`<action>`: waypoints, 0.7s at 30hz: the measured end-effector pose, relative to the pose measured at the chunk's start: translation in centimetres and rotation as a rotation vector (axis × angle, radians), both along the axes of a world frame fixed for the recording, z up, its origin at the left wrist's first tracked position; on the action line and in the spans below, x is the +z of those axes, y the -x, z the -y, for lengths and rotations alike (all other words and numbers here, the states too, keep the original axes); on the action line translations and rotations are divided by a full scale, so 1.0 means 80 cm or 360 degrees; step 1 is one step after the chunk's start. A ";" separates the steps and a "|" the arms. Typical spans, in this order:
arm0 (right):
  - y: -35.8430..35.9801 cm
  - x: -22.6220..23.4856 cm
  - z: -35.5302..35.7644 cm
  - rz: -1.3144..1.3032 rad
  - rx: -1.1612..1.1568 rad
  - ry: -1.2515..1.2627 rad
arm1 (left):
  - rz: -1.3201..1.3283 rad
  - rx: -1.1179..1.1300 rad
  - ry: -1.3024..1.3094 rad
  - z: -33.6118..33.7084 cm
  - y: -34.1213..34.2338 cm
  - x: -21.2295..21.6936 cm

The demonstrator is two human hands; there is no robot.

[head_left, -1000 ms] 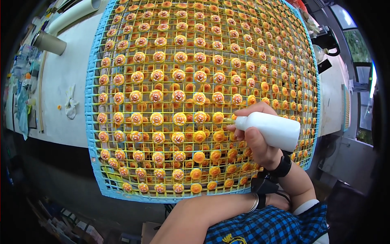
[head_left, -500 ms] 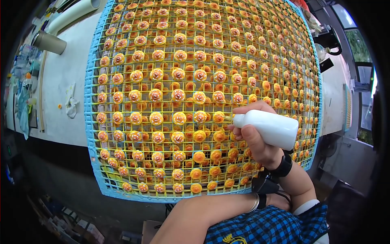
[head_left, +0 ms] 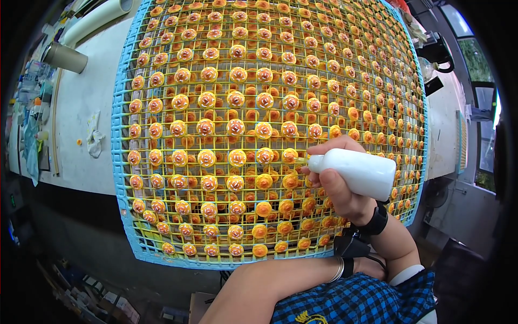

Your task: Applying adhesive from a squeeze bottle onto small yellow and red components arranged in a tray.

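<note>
My right hand point(head_left: 341, 186) is closed around a white squeeze bottle point(head_left: 360, 171), tilted so its thin nozzle points left. The nozzle tip is at an orange rosette-shaped piece point(head_left: 289, 156); whether it touches cannot be made out. Many such rosettes sit in rows on a yellow grid rack point(head_left: 222, 141) with a light blue frame. Those to the left and farther away carry white strokes, like the rosette point(head_left: 264, 156) just left of the nozzle. Several nearer ones, like the rosette point(head_left: 263, 209), are plain orange. My left hand point(head_left: 373, 268) lies beneath my right forearm, fingers hidden.
A second layer of orange rosettes shows through the grid. On the left, a white table point(head_left: 81, 129) holds a metal cylinder point(head_left: 66, 57), a white tube point(head_left: 100, 22) and a crumpled white cloth point(head_left: 95, 141). A black device point(head_left: 350, 245) is by my wrists at the rack's near edge.
My right hand and the bottle have dipped very slightly, with the nozzle still at the same rosette. My left arm stays in place.
</note>
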State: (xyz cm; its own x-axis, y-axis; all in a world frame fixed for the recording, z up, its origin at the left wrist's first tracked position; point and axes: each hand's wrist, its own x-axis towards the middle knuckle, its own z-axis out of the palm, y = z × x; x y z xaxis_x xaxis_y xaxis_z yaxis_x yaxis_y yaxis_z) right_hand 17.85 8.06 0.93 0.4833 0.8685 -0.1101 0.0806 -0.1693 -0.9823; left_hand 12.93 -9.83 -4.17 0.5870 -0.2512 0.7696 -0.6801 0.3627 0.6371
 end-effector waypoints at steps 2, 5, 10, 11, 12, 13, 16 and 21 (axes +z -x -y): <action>-0.003 0.000 0.001 0.0022 0.0027 -0.0026 | -0.0046 -0.0049 0.0040 -0.010 0.000 0.003; -0.003 0.000 0.001 0.0025 0.0051 -0.0045 | -0.0047 -0.0077 0.0047 -0.004 0.000 0.000; -0.002 0.004 0.000 0.0044 0.0049 -0.0007 | -0.0010 -0.0090 0.0054 0.006 0.001 -0.004; -0.001 0.004 0.000 0.0054 0.0038 0.0020 | -0.0034 -0.0078 0.0042 0.001 0.002 -0.002; 0.000 0.005 -0.001 0.0065 0.0027 0.0046 | -0.0058 -0.0066 0.0030 -0.003 0.002 -0.001; 0.000 0.005 -0.002 0.0062 0.0027 0.0047 | -0.0061 -0.0065 0.0031 -0.004 0.001 -0.002; 0.001 0.009 -0.002 0.0045 0.0007 0.0065 | -0.0015 -0.0078 -0.0037 0.000 0.000 -0.002; 0.000 0.011 -0.003 0.0061 0.0048 0.0127 | -0.0045 -0.0025 0.0021 0.006 0.002 -0.004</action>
State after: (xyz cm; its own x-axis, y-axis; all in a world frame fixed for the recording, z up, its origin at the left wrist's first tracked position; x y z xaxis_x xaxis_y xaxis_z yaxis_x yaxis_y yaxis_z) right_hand 17.84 8.29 1.79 0.4621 0.8720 -0.1614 0.1238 -0.2437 -0.9619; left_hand 12.78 -10.29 -4.50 0.6046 -0.2503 0.7561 -0.6561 0.3817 0.6510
